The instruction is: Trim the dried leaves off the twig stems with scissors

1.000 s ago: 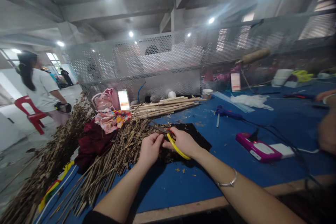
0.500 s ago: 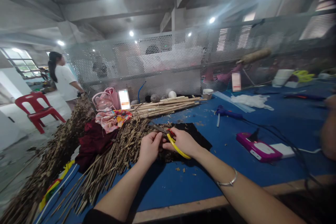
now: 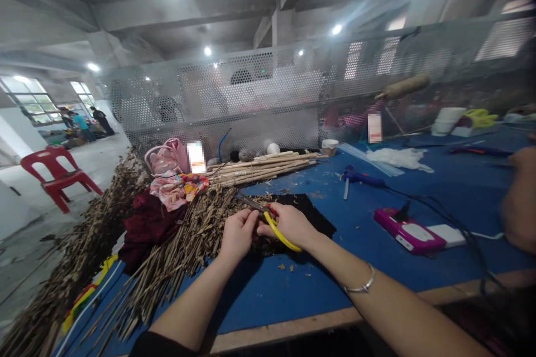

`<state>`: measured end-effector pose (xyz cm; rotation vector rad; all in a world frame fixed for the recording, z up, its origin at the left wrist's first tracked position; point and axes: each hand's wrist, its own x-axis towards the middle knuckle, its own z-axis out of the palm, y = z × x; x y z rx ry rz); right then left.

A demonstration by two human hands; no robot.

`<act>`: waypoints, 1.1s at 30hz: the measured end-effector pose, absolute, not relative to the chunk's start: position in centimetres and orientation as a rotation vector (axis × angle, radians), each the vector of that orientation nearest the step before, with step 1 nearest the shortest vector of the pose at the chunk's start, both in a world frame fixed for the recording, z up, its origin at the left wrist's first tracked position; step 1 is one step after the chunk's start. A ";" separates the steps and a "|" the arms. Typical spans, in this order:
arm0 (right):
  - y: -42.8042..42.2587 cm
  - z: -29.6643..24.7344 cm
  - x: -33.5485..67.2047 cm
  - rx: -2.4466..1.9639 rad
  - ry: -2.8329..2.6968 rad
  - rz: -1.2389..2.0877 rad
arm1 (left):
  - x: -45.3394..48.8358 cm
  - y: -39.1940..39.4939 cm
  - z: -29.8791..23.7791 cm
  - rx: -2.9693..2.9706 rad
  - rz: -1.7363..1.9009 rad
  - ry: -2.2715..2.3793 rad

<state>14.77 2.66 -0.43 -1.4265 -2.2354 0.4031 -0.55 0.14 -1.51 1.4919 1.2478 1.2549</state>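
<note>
My right hand is closed around scissors with yellow handles, their dark blades pointing left and away from me. Close beside it, my left hand pinches thumb and fingers together just under the blades; whatever it grips is hidden. Both hands are over the near edge of a heap of dried plant stalks with withered leaves. Behind my right hand lies a black cloth, with loose leaf bits around it on the blue table.
Peeled sticks lie behind the heap. A pink bag and maroon cloth are left. Rightward sit a blue glue gun, purple power strip with cables, and white gloves. Another person's arm shows far right.
A person in a white top who was walking at the left has gone out of view, revealing people farther back. The view has shifted slightly; my hands and the scissors keep nearly the same pose.
</note>
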 end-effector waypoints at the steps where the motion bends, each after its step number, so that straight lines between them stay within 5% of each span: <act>1: 2.7 -0.4 14.8 -1.444 -2.237 0.398 | -0.6 0.1 -1.5 1.496 1.258 1.244; 33: 2.5 -0.3 14.8 -1.418 -2.285 0.353 | -0.8 0.5 -1.6 1.496 1.298 1.334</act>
